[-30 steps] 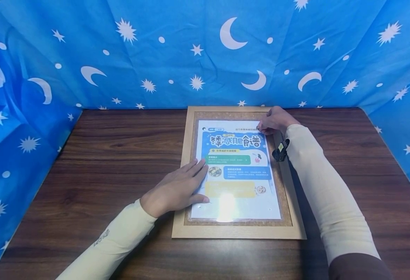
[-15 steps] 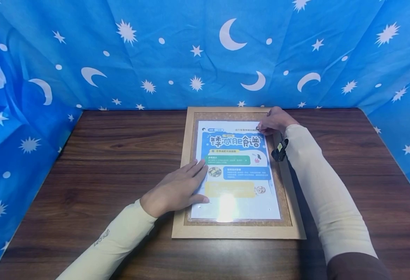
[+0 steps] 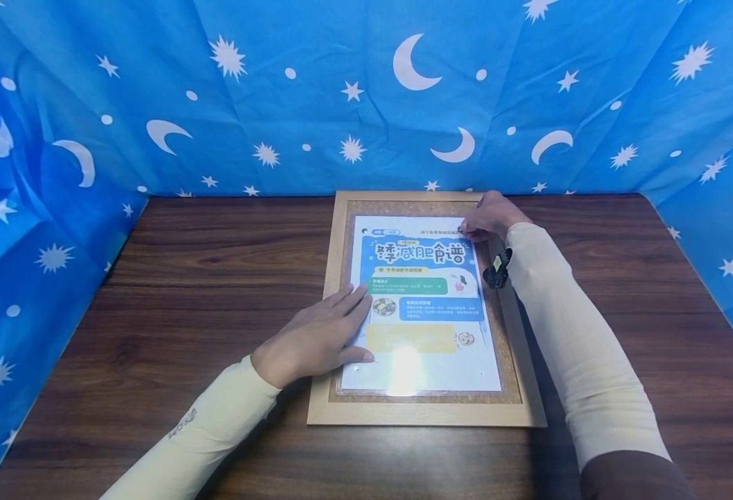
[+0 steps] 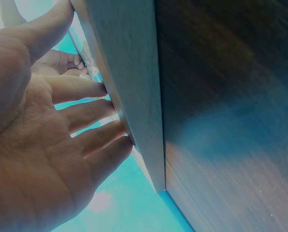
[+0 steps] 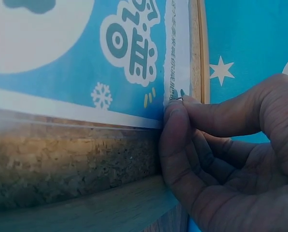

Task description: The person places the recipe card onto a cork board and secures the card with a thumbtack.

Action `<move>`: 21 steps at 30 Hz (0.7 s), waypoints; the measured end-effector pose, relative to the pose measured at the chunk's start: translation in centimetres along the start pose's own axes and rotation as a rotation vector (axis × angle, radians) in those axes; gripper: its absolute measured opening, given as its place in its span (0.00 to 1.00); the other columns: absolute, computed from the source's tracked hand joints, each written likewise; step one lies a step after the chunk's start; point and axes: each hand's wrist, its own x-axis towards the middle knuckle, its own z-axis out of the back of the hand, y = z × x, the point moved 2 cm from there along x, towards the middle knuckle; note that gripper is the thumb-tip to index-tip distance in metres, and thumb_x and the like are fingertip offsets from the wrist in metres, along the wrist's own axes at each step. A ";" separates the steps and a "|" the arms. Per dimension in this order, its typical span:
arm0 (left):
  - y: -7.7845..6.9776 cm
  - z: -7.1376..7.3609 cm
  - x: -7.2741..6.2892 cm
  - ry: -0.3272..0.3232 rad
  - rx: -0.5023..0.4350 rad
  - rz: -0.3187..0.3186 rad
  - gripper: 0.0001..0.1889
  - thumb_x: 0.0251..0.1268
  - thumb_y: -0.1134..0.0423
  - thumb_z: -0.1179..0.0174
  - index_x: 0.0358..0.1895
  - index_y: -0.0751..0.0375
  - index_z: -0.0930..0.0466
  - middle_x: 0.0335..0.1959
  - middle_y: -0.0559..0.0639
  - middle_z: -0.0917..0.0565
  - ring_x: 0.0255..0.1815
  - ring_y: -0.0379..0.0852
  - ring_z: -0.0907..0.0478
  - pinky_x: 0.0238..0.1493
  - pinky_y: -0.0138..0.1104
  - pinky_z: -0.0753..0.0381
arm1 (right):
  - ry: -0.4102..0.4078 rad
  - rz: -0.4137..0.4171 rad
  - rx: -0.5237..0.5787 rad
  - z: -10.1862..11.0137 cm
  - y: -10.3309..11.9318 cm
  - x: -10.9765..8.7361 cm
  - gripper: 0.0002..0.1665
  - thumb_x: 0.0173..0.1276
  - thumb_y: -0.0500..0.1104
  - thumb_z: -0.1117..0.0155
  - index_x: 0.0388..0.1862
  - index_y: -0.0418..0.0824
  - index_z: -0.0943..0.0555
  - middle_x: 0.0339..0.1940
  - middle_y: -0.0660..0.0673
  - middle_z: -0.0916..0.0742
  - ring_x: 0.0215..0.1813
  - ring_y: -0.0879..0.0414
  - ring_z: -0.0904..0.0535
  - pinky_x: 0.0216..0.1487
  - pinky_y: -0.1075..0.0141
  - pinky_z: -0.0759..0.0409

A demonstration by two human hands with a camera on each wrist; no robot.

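Note:
A laminated sheet (image 3: 429, 375) with blue, green and yellow print lies on a cork board (image 5: 76, 164) with a pale wooden frame (image 3: 429, 415). My left hand (image 3: 316, 340) rests flat on the sheet's left edge, fingers spread and straight; the left wrist view shows its fingertips at the frame's edge. At the sheet's top right corner my right hand (image 3: 494, 215) pinches a small dark pushpin (image 5: 177, 98) between thumb and index finger. Fingertips hide most of that pin. A small dark round spot (image 3: 364, 230), perhaps another pin, marks the top left corner.
The board lies on a dark wood-grain table (image 3: 216, 264), its top edge near the table's back edge. Behind and at both sides hangs a blue cloth (image 3: 316, 111) with white moons and stars. A black band with a small device (image 3: 499, 267) is on my right wrist.
Both hands keep their places on the sheet. My right forearm and wrist have shifted very slightly left; the pinch at the corner stays.

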 end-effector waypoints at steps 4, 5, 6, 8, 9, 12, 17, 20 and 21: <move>0.0 0.0 0.0 -0.005 -0.002 -0.004 0.45 0.71 0.40 0.41 0.80 0.65 0.46 0.82 0.60 0.50 0.82 0.58 0.56 0.79 0.49 0.49 | -0.005 -0.019 -0.016 0.0 0.0 0.2 0.05 0.67 0.34 0.36 0.32 0.33 0.19 0.25 0.42 0.15 0.29 0.52 0.16 0.31 0.67 0.19; 0.0 0.0 -0.1 -0.006 -0.005 -0.005 0.45 0.71 0.40 0.41 0.80 0.65 0.46 0.82 0.60 0.50 0.82 0.58 0.56 0.79 0.49 0.48 | -0.005 -0.026 -0.024 0.0 0.1 0.3 0.05 0.68 0.35 0.36 0.34 0.32 0.19 0.25 0.42 0.15 0.29 0.52 0.16 0.31 0.67 0.19; 0.0 0.0 -0.1 -0.007 -0.007 -0.005 0.45 0.71 0.40 0.41 0.80 0.65 0.46 0.82 0.60 0.50 0.82 0.58 0.55 0.79 0.49 0.48 | -0.007 -0.034 -0.037 0.0 0.1 0.4 0.06 0.68 0.35 0.36 0.36 0.31 0.19 0.25 0.42 0.15 0.29 0.52 0.16 0.31 0.67 0.20; 0.0 0.0 -0.1 -0.008 -0.008 -0.005 0.45 0.71 0.40 0.41 0.80 0.65 0.46 0.82 0.60 0.50 0.82 0.58 0.55 0.79 0.50 0.48 | -0.013 -0.049 -0.054 -0.1 0.1 0.6 0.07 0.69 0.36 0.37 0.40 0.30 0.18 0.25 0.42 0.15 0.28 0.52 0.16 0.31 0.67 0.20; 0.0 0.0 -0.1 -0.007 -0.008 -0.004 0.45 0.71 0.40 0.41 0.80 0.65 0.46 0.82 0.60 0.50 0.82 0.58 0.55 0.79 0.49 0.48 | -0.015 -0.056 -0.061 -0.1 0.2 0.6 0.08 0.69 0.36 0.37 0.41 0.29 0.19 0.25 0.42 0.15 0.28 0.52 0.16 0.31 0.67 0.20; 0.0 0.0 -0.1 -0.004 -0.008 -0.007 0.45 0.71 0.40 0.41 0.80 0.65 0.46 0.82 0.60 0.50 0.82 0.58 0.56 0.79 0.49 0.49 | -0.025 -0.081 -0.088 -0.2 0.2 0.9 0.10 0.70 0.37 0.38 0.43 0.29 0.19 0.25 0.42 0.15 0.28 0.51 0.16 0.31 0.66 0.22; 0.0 0.0 -0.1 -0.001 -0.007 -0.005 0.45 0.71 0.40 0.42 0.80 0.65 0.46 0.82 0.60 0.50 0.82 0.58 0.56 0.79 0.49 0.49 | -0.032 -0.091 -0.114 -0.3 0.4 0.9 0.09 0.68 0.35 0.39 0.42 0.29 0.19 0.22 0.43 0.16 0.25 0.52 0.18 0.27 0.67 0.25; 0.0 0.0 -0.1 -0.003 -0.007 -0.005 0.45 0.71 0.40 0.42 0.80 0.65 0.46 0.82 0.59 0.51 0.82 0.58 0.56 0.79 0.49 0.48 | -0.031 -0.086 -0.109 -0.2 0.5 0.8 0.08 0.67 0.34 0.38 0.41 0.29 0.19 0.22 0.43 0.16 0.25 0.53 0.17 0.26 0.67 0.24; 0.1 0.0 -0.1 -0.003 -0.007 -0.004 0.45 0.72 0.40 0.42 0.80 0.65 0.46 0.82 0.59 0.51 0.82 0.58 0.56 0.79 0.49 0.49 | -0.030 -0.085 -0.104 -0.2 0.5 0.8 0.08 0.67 0.34 0.38 0.41 0.29 0.19 0.22 0.42 0.16 0.25 0.53 0.17 0.27 0.67 0.24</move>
